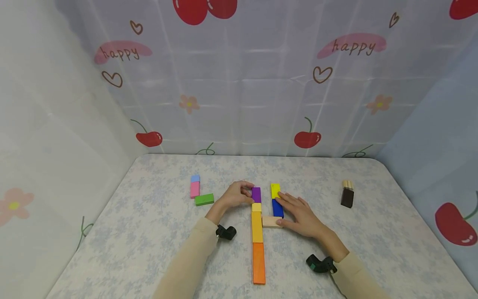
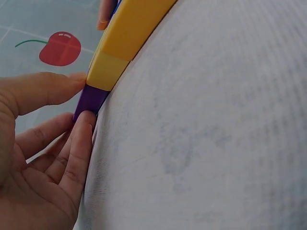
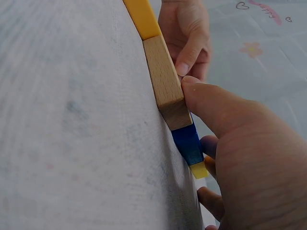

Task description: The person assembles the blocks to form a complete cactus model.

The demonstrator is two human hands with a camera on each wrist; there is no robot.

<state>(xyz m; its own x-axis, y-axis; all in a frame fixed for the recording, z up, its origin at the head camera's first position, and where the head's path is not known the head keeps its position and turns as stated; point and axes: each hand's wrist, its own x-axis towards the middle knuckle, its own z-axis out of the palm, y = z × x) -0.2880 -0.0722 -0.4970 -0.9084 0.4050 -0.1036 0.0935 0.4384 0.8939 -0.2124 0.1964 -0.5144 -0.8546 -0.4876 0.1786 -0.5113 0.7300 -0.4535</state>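
A column of blocks lies flat on the table in the head view: purple (image 1: 256, 195) at the far end, a short pale yellow block (image 1: 256, 207), a long golden yellow block (image 1: 257, 227) and an orange block (image 1: 259, 263) nearest. My left hand (image 1: 235, 195) pinches the purple block, its thumb by the joint with the pale yellow one. To the column's right, a plain wooden block (image 1: 270, 222) lies crosswise, with a blue block (image 1: 277, 209) and a yellow block (image 1: 275, 190) beyond it. The fingers of my right hand (image 1: 300, 215) touch these, thumb against the wooden one.
Over on the left are a light blue block (image 1: 195, 178), a pink block (image 1: 195, 190) and a green block (image 1: 204, 199). A dark brown block (image 1: 347, 197) and pale wooden pieces (image 1: 347, 184) lie at the right. A printed curtain (image 1: 239, 104) hangs behind the table.
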